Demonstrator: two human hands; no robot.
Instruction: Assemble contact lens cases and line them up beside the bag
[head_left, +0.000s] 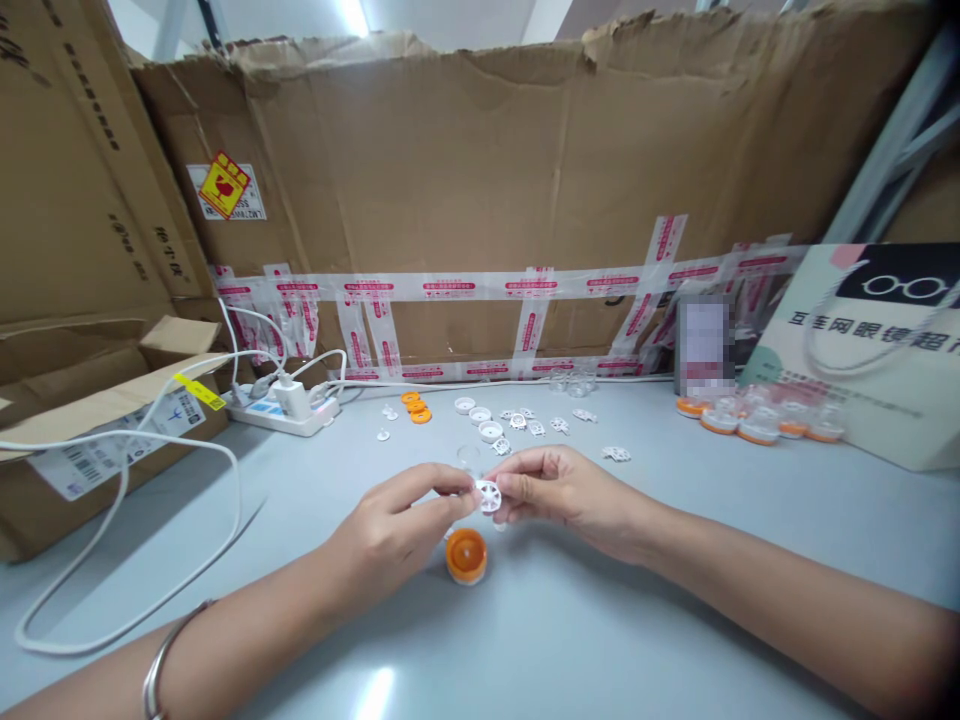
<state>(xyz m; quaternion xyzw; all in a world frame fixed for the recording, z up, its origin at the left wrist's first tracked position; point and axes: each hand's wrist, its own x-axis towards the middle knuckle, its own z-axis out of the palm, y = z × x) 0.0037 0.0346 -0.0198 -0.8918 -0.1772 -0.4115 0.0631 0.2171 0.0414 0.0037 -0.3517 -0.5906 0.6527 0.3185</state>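
Observation:
A small white spoked plastic wheel [488,494] is pinched between both hands above the grey table [675,620]. My left hand [390,535] closes thumb and forefinger on its left side. My right hand [559,487] grips its right side with curled fingers. Directly below, an orange round cap [466,556] rests on the table, touched by neither hand. A clear small cup [469,457] stands just behind the hands.
Loose white parts [517,422] and orange rings [415,407] lie further back. Finished orange-based pieces [757,420] line up at the right by a printed paper bag [862,350]. A power strip [281,408] with white cables and an open carton [97,430] sit left. Taped cardboard [487,200] walls the back.

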